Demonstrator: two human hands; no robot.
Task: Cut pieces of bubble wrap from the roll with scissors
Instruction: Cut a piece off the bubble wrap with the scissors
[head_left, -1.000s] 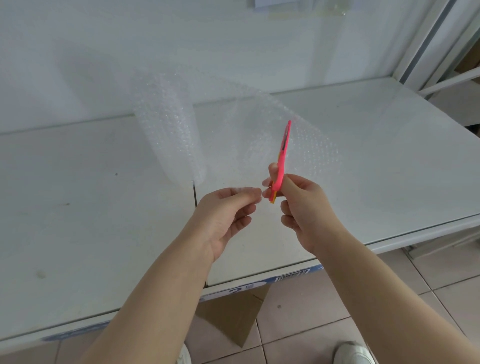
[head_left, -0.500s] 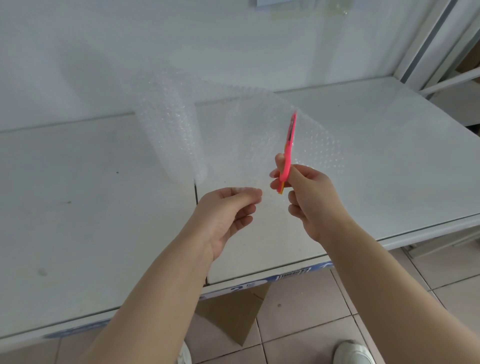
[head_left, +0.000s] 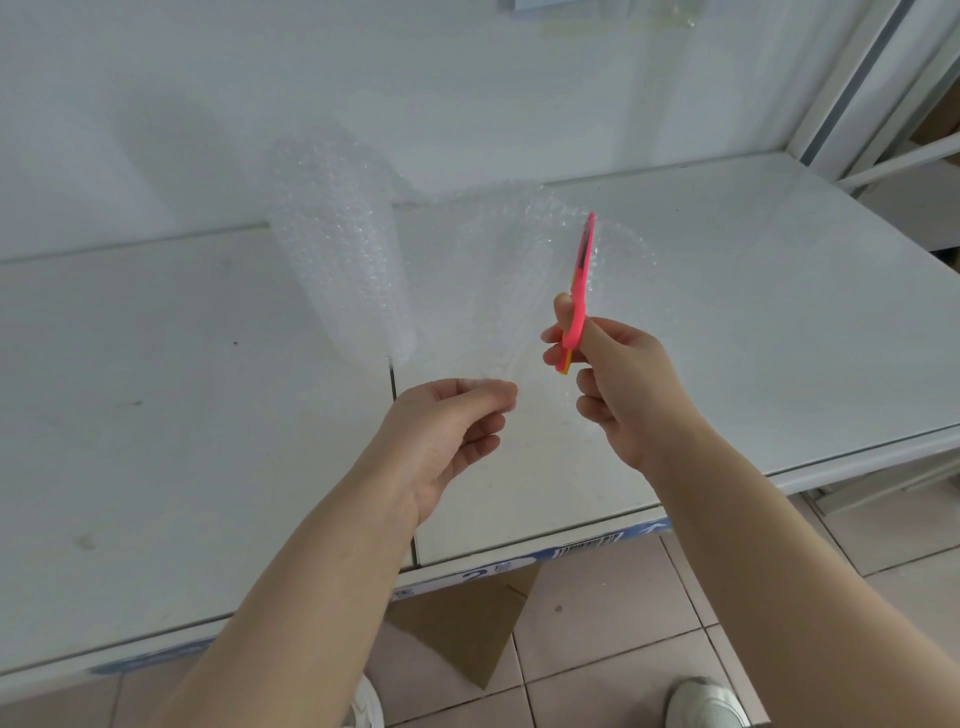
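Roll (head_left: 337, 260) of bubble wrap stands on the desk (head_left: 156, 415), up and to the left of the left hand (head_left: 447, 436), on its far side. A loose sheet (head_left: 519, 291) comes off the roll and arcs over toward both hands, lifted off the desk.

Left hand: thumb and fingertips pinch the near edge of the sheet, other fingers loosely curled under. Nothing else in it.

Scissors (head_left: 579, 291), pink, sit just right of the left hand and above the right hand (head_left: 618, 384), blades pointing up and away into the sheet. They are seen edge-on, so how far the blades are apart can't be told. Right hand: fingers and thumb wrapped round the scissors handles, firm hold.

Step in hand, as I read it: a cut running away from the body through the sheet, partway along.

To do it well:
- left hand pulls the near edge taut, toward the body and slightly left, so the film doesn't fold into the blades
- scissors go straight ahead from the right hand, in line with the cut
- long glide or short snips, blades not fully closed at the tip
- film is slippery and floppy; slack risks a ragged, wandering edge
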